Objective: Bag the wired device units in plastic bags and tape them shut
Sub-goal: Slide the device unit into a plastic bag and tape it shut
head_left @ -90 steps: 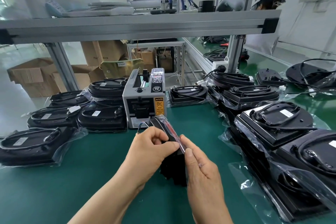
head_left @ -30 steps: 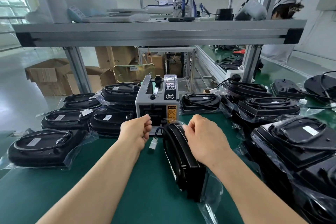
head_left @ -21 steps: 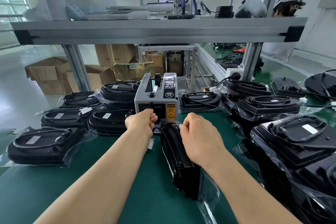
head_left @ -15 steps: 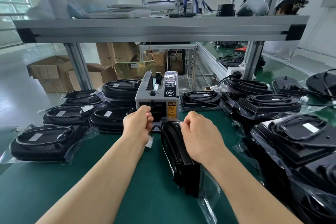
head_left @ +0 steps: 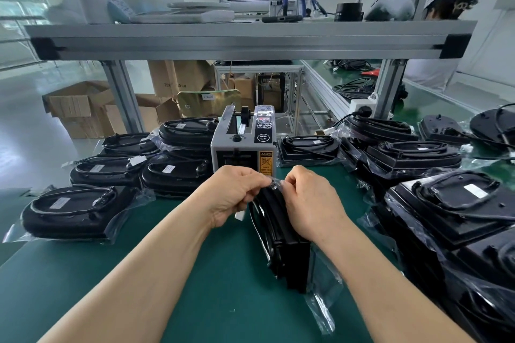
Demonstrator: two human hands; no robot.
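Green bench (head_left: pixel 83 287) fills my view at the packing line, under an alu rack (head_left: pixel 250 39). Bagged units lie stacked on both sides: flat piles at left (head_left: pixel 72 211), taller piles at right (head_left: pixel 451 203). Cartons (head_left: pixel 83 108) sit on the floor beyond the bench, rear left.

A grey dispenser (head_left: pixel 242 145) stands centre-rear on the bench, btwn the piles. Directly in front of it, one black unit (head_left: pixel 287 245) stands on edge inside a clear bag (head_left: pixel 323 295). Slack film from the bag spills onto the bench at its near end.

I've got both hands at the unit's top edge, just short of the dispenser's front.

L hand (head_left: pixel 231 198): fingers curled, thumb & forefinger pinching one end of a clear tape (head_left: pixel 276 182) strip.

R hand (head_left: pixel 309 203): fingers curled too, tips pinching the strip's other end.

Tape spans the small gap btwn the two pinches, right over the bag's top. Whether it's stuck down yet, I can't tell. A small white plug (head_left: pixel 239 216) hangs just below L hand, beside the unit.
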